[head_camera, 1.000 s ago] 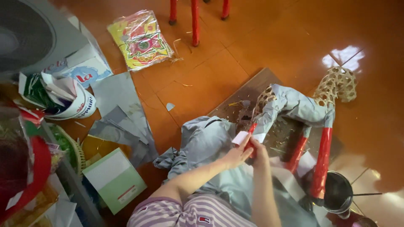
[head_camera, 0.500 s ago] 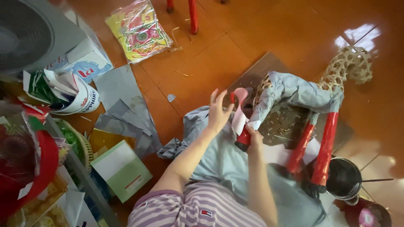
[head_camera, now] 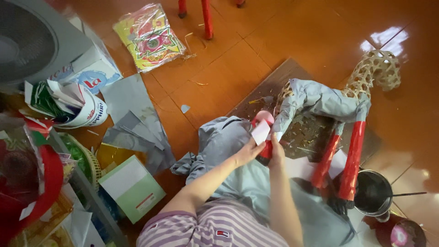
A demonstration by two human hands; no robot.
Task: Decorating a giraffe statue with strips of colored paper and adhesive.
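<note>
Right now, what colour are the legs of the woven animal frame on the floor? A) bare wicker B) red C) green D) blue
B: the two legs seen clearly on the woven animal frame are wrapped in red, while grey paper covers its body and only the neck and head show bare weave.

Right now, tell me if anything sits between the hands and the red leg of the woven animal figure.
Nothing visible does. The left hand and right hand are already on the red leg, pressing a white paper strip against it. The grey paper sheets lie off to the left, apart.
</note>
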